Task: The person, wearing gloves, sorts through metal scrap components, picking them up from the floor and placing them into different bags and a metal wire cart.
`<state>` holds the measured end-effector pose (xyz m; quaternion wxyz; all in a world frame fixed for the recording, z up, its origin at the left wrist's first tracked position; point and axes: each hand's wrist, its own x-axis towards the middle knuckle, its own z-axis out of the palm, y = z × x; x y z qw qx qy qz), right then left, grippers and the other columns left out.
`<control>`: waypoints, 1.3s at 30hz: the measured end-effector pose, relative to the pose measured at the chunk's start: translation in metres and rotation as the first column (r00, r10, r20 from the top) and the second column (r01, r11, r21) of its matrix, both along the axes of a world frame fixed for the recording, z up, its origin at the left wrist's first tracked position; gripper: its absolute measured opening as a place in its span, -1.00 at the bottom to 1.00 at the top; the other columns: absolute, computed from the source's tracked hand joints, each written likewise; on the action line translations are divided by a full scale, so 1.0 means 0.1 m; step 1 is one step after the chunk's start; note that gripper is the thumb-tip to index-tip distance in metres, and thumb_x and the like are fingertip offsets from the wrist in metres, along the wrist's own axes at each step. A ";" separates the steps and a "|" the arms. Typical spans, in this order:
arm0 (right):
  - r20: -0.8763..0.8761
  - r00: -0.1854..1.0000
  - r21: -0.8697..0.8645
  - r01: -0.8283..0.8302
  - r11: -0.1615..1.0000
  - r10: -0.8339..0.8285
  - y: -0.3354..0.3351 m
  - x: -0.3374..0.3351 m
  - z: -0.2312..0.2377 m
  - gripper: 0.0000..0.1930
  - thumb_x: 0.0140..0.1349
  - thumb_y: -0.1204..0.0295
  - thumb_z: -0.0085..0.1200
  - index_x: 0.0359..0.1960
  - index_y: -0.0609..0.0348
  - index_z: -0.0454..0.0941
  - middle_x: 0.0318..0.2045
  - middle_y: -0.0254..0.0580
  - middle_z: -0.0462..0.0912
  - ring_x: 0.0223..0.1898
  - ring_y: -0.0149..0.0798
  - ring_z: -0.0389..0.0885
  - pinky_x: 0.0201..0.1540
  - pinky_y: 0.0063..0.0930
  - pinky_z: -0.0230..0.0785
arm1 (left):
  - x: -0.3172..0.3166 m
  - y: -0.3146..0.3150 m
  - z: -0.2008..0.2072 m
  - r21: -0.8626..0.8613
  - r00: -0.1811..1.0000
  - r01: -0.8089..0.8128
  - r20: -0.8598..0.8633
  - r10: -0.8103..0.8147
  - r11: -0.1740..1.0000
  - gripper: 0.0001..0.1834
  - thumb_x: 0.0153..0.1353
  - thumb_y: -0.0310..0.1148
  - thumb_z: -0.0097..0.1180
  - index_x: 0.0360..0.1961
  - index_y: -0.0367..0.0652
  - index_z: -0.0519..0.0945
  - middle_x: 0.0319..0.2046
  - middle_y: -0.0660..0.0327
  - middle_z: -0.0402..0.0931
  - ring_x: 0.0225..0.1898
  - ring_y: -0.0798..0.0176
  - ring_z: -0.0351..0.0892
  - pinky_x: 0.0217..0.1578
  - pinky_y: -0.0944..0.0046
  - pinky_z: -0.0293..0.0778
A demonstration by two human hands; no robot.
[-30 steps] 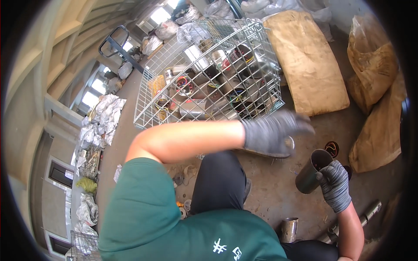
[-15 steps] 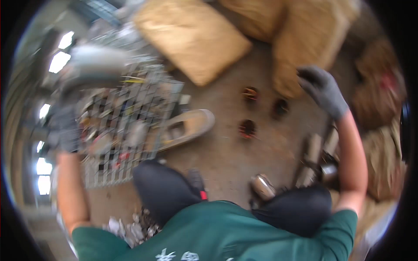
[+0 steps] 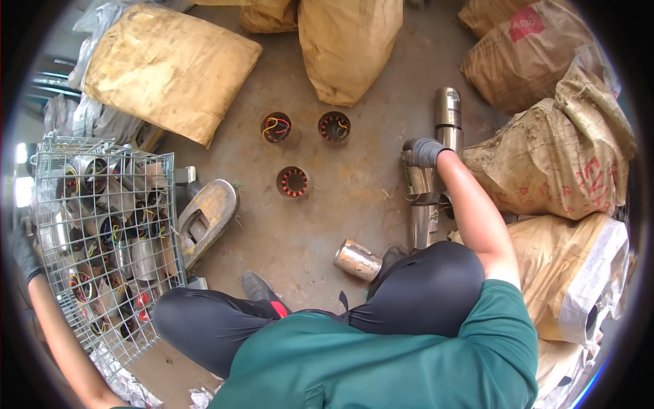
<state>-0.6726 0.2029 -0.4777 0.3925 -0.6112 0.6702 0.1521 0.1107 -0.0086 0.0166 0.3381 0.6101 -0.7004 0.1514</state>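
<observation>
My right hand (image 3: 425, 152), in a grey glove, is closed over the upper end of a silver metal cylinder (image 3: 419, 180) on the floor at the right. More silver cylinders (image 3: 448, 109) lie in line around it. My left hand (image 3: 24, 258), gloved too, is at the far left edge, beyond the wire basket (image 3: 170, 204); its fingers are dim and hard to make out. Motor casings with coloured wires (image 3: 112, 228) fill that basket. Three open-ended motor casings (image 3: 293, 181) with windings stand upright on the floor in front of me.
A worn wooden-topped tool or block (image 3: 211, 208) lies beside the basket. Another cylinder (image 3: 357, 260) rests near my right foot. Large brown paper sacks (image 3: 170, 65) lie at the back left, with another brown sack (image 3: 347, 48) at the back and stacked woven sacks (image 3: 545, 160) along the right.
The view has swung right and steadied. My right hand has come down from open air onto a silver cylinder. A blurred grey cylindrical shape near my left hand no longer shows there.
</observation>
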 end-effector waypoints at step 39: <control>0.554 0.651 -0.497 0.759 0.422 -0.519 -0.39 0.12 -0.45 -0.45 0.27 0.04 0.08 0.16 0.14 0.47 -0.01 0.10 0.62 0.04 0.07 0.58 0.09 -0.14 0.48 | -4.52 1.89 -4.62 0.582 0.650 0.753 -0.581 -0.490 0.307 -0.67 -0.17 -0.48 0.50 -0.38 -0.18 0.58 0.00 -0.02 0.53 -0.06 -0.09 0.57 -0.09 0.16 0.53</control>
